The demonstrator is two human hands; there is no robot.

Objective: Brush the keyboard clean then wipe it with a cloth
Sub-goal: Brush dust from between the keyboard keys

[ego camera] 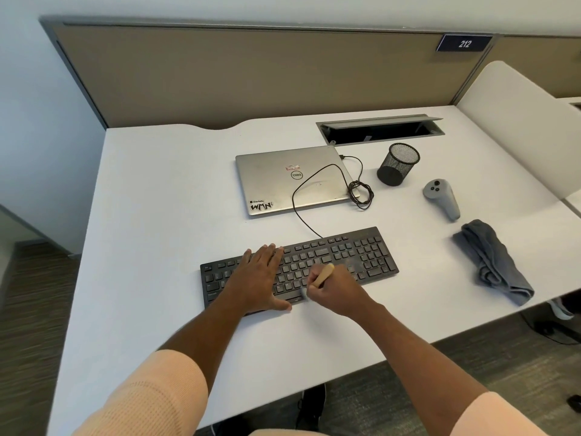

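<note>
A black keyboard (361, 256) lies near the front of the white desk (163, 215). My left hand (257, 278) rests flat on its left half, fingers straight. My right hand (336, 291) grips a brush (323, 273) with a pale wooden handle over the keyboard's middle; its bristle end points down at the keys near the front edge and is blurred. A crumpled grey cloth (493, 262) lies on the desk to the right of the keyboard, apart from both hands.
A shut silver laptop (292, 180) lies behind the keyboard, with the keyboard's black cable (361, 190) coiled at its right. A black mesh pen cup (397, 165), a grey hand controller (440, 196) and an open cable hatch (380, 130) sit at the back right. A partition wall stands behind.
</note>
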